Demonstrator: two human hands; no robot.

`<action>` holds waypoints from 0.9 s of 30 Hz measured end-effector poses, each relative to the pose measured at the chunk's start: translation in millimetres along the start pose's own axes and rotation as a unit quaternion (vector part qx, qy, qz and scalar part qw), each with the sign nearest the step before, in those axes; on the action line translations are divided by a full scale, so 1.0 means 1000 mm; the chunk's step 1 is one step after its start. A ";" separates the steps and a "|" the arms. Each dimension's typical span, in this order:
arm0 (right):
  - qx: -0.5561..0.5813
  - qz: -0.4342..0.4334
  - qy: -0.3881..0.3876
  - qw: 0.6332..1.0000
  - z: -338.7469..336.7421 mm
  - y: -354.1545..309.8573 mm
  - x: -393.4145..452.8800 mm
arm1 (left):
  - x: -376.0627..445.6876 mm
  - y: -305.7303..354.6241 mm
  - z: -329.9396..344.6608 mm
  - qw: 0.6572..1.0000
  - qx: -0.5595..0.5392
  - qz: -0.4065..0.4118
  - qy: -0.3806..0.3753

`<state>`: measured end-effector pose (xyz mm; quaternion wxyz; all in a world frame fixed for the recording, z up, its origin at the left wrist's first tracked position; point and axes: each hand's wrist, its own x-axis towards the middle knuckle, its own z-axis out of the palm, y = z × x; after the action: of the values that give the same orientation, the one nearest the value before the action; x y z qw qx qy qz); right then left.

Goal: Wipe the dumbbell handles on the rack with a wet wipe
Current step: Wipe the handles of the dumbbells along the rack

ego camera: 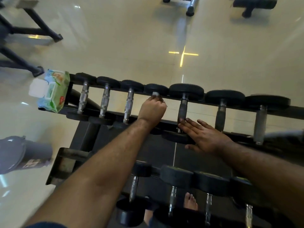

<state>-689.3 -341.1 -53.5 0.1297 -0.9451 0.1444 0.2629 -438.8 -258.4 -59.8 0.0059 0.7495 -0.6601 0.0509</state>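
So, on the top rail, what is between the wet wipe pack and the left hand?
In the head view, three dumbbells with shiny handles lie between the wet wipe pack and the left hand, which is closed around the fourth handle.

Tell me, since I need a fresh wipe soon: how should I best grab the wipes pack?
Take the wet wipes pack across its long soft sides, reaching in from above and the left; it perches on the rack's left end with the white lid facing outward.
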 end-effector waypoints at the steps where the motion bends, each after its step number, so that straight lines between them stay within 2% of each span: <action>1: -0.002 0.001 0.005 1.000 0.001 0.000 0.000 | 0.002 -0.001 -0.005 0.999 0.014 0.011 -0.033; 5: 0.001 -0.003 0.017 1.000 0.002 0.001 -0.002 | -0.013 -0.005 -0.024 0.990 -0.037 0.009 -0.137; 9: -0.004 -0.011 0.022 1.000 0.000 0.001 -0.003 | -0.047 -0.021 -0.038 0.951 -0.227 -0.049 -0.205; 11: 0.003 -0.017 0.025 1.000 0.001 0.002 -0.004 | -0.041 -0.030 -0.041 0.957 -0.238 -0.100 -0.131; 13: 0.010 -0.027 0.025 0.999 0.000 0.002 -0.003 | -0.028 -0.036 -0.041 0.965 -0.206 -0.160 0.033; 14: 0.008 -0.029 0.026 0.999 0.001 0.002 -0.003 | -0.022 -0.035 -0.041 0.963 -0.184 -0.177 0.083; 15: 0.006 -0.027 0.028 0.999 0.001 0.001 -0.003 | -0.019 -0.032 -0.040 0.965 -0.169 -0.180 0.092; 18: 0.006 -0.012 0.027 1.000 0.000 0.000 -0.005 | -0.022 -0.018 -0.030 0.973 -0.163 -0.161 0.004; 21: 0.002 -0.019 0.028 0.999 -0.001 0.000 -0.005 | -0.049 -0.016 -0.025 0.959 -0.209 -0.191 -0.014; 24: -0.001 -0.021 0.022 1.000 -0.001 0.000 -0.005 | -0.077 -0.022 -0.031 0.958 -0.237 -0.146 -0.075; 27: 0.002 -0.021 0.025 0.999 -0.002 -0.001 -0.005 | -0.071 -0.045 -0.043 0.939 -0.290 -0.094 -0.157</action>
<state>-692.5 -339.9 -49.2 0.1336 -0.9539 0.1281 0.2365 -406.0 -179.5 -20.2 0.1237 0.7722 -0.5656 -0.2618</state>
